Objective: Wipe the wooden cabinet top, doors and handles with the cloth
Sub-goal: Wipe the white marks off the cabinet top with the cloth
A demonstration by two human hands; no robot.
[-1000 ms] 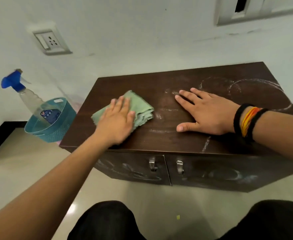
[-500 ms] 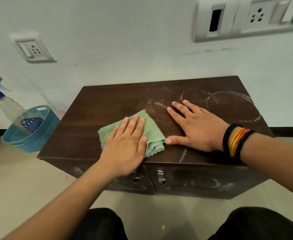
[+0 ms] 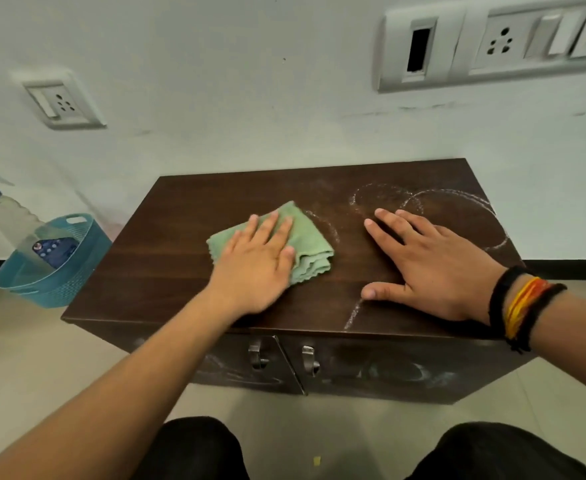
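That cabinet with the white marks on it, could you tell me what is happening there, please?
A person is wiping the wooden cabinet top. The left hand presses a folded green cloth flat on it; the right hand rests flat beside it. White rings remain on the right part of the top, and smears show on the doors.
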